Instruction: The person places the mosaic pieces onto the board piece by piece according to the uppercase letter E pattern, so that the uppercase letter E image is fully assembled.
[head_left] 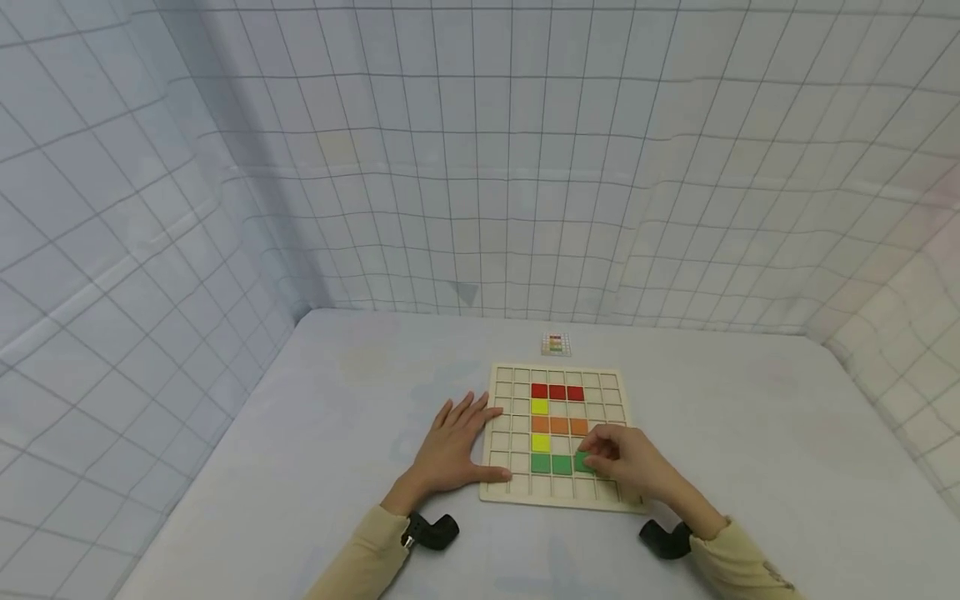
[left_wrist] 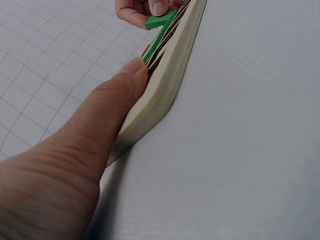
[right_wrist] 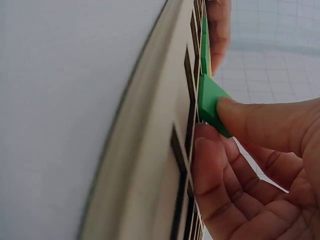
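A light wooden grid board (head_left: pixel 517 492) lies on the white table. My left hand (head_left: pixel 453 450) rests at its left side with fingers spread; the thumb (left_wrist: pixel 112 102) touches the near left part of the frame. With thumb and fingers, my right hand (head_left: pixel 630 462) pinches a green square tile (right_wrist: pixel 210 102), tilted, its lower edge at the grid. Two green tiles (head_left: pixel 551 464) lie flat in the same row, just left of it. Farther up are three orange tiles (head_left: pixel 558 426), two yellow tiles (head_left: pixel 540 407) and three red tiles (head_left: pixel 557 392).
Behind the board lies a small card (head_left: pixel 556 344) with a similar coloured grid pattern. White cloth walls with dark grid lines (head_left: pixel 510 208) enclose the table (head_left: pixel 360 400) at the back and sides. Black wrist-worn devices (head_left: pixel 435 532) show on both wrists.
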